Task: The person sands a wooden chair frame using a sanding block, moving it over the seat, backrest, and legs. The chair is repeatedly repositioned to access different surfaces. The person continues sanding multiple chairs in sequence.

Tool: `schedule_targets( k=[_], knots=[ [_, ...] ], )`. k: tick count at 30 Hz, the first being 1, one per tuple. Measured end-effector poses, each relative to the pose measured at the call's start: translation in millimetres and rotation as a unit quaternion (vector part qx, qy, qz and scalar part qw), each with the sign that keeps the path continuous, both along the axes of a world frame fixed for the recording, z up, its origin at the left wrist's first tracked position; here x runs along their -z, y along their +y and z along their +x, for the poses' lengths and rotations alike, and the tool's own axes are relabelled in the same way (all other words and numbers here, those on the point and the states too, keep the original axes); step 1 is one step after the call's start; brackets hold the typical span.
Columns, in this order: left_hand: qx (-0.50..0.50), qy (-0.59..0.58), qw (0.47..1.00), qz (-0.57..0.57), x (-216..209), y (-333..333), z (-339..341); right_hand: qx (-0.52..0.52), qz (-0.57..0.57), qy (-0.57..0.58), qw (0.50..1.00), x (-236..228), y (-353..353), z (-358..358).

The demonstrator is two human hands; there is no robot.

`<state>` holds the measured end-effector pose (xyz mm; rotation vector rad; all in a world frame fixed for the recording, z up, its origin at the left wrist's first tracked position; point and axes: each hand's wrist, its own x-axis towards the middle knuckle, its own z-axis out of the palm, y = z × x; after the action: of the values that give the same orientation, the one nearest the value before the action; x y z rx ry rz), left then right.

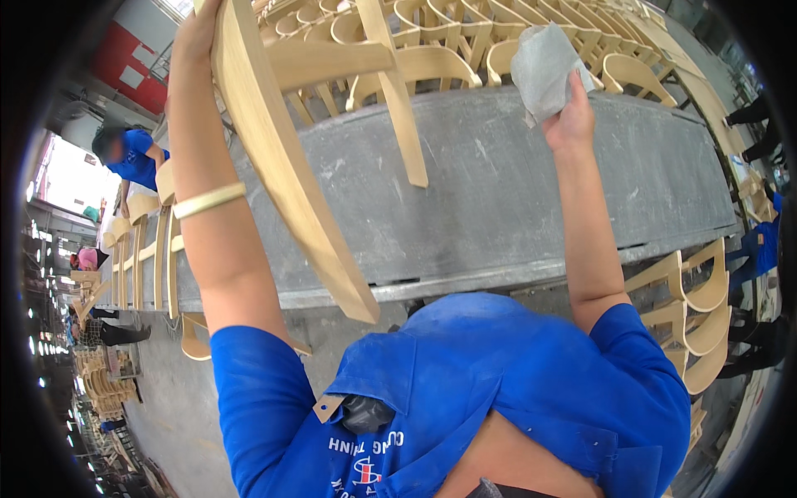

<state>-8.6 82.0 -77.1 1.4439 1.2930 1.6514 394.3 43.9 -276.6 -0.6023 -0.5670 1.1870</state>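
Note:
A pale wooden chair frame [278, 158] stands tilted in front of me, its thick curved leg reaching down past the near edge of the grey table. At the top left, my left hand [197, 33] grips the upper end of this leg; its fingertips are partly hidden. A crossbar joins the leg to a second, thinner leg, whose end hangs over the tabletop. My right hand [571, 123] is raised over the right half of the table, apart from the frame. Fingers and thumb hold a crumpled light-grey sheet [544, 70], which looks like sandpaper.
The grey, scratched table [498, 191] curves across the middle. Rows of wooden chair frames [440, 62] crowd behind it. More chair frames [701, 307] stand at the right, and others [145, 249] at the left near a co-worker [137, 153] in blue. Other people are at both sides.

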Motion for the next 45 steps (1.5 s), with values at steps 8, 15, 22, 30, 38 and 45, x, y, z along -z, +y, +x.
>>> schedule_targets(
  k=[8,15,22,30,38,45],
  knots=[
    [0.034,0.0,0.999,0.021,-14.9,41.4,46.8,-0.009,-0.053,-0.02,0.998,21.6,-34.3,19.7],
    [0.0,0.233,0.97,0.069,-10.7,113.6,48.4,-0.028,-0.076,-0.002,0.997,29.5,-56.8,34.7],
    [-0.183,0.159,0.964,0.113,-2.9,113.4,78.0,-0.057,-0.043,-0.004,0.997,21.9,-75.2,45.6],
    [-0.223,-0.059,0.946,0.229,22.1,83.3,192.4,-0.091,-0.009,-0.146,0.985,33.2,-67.0,56.6],
    [-0.156,-0.12,0.952,0.236,45.5,46.5,274.2,0.157,-0.106,-0.494,0.849,-6.3,0.2,44.9],
    [-0.171,-0.072,0.94,0.286,67.3,21.3,298.1,0.126,0.068,-0.346,0.927,-19.4,-34.9,35.3]
  ],
)
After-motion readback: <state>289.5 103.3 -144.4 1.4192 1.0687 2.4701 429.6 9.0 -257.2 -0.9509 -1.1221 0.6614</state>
